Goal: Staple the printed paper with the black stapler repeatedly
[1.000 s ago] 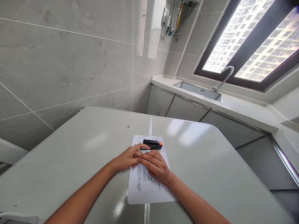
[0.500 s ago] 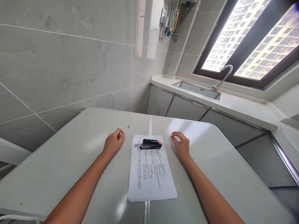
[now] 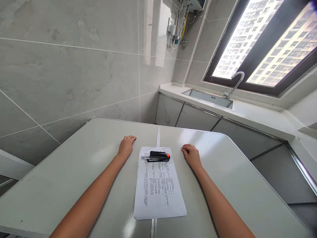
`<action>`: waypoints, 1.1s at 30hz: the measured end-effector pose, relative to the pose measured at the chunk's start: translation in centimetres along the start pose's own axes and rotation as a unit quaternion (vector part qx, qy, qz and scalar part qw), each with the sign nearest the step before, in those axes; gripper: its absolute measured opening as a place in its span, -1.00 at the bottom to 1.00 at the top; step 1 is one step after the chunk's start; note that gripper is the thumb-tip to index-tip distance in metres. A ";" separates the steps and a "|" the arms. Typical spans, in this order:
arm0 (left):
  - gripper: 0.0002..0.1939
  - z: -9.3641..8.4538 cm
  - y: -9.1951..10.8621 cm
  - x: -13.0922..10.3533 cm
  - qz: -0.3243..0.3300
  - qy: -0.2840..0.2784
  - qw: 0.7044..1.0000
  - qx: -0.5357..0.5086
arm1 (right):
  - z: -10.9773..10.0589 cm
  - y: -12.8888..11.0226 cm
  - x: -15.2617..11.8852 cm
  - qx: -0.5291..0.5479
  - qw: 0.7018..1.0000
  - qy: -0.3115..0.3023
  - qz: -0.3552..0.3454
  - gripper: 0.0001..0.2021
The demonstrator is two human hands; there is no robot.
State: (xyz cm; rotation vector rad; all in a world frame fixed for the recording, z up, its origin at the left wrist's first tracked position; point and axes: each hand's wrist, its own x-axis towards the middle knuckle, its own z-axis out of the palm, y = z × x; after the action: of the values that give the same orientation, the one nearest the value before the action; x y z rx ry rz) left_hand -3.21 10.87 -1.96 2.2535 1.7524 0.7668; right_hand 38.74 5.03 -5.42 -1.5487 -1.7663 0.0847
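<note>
A black stapler (image 3: 158, 156) with an orange button lies across the top of a printed sheet of paper (image 3: 160, 208). A metal part of it sticks out to the left. Beyond the sheet's upper left corner, my left hand (image 3: 126, 145) rests on the table with its fingers together. Its fingertips are at tiny dark pieces that look like staples, mostly covered by them. My right hand (image 3: 192, 155) lies to the right of the sheet, thumb and fingers curled to a ring with the tips together. Nothing shows in it. Neither hand touches the stapler or paper.
The pale table (image 3: 74, 178) has a seam down its middle, running under the sheet. Behind it stand a tiled wall (image 3: 74, 76) and a counter with a sink (image 3: 210, 97) and a tap (image 3: 235, 86). A window is above the counter.
My left hand has reached forward and right, its fingers stretching from a curl to the tiny dark pieces. The view has tilted slightly up. My right hand, stapler and sheet stay in place.
</note>
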 end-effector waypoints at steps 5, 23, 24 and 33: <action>-0.80 -0.9 0.4 -1.7 -0.020 0.023 0.999 -0.024 | 0.9 -0.1 0.0 -0.078 0.995 -0.004 -0.055 -0.64; -0.89 -2.9 6.3 -7.6 -0.155 -0.092 0.760 -0.625 | 1.4 -13.2 -3.9 0.144 0.980 0.057 -0.127 -0.82; -0.89 -2.9 6.6 -7.7 -0.155 -0.104 0.750 -0.634 | 1.4 -13.3 -3.9 0.145 0.979 0.062 -0.126 -0.82; -0.71 -2.2 6.8 -7.8 -0.157 -0.097 0.759 -0.624 | 1.0 -12.9 -3.1 0.169 0.983 0.048 -0.049 -0.85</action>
State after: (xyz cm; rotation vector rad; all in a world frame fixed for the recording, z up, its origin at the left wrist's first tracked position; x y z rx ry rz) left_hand 0.12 1.19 0.78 1.0273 0.9061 1.0848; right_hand 27.52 -0.57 -1.00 -1.2001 -1.6507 0.2444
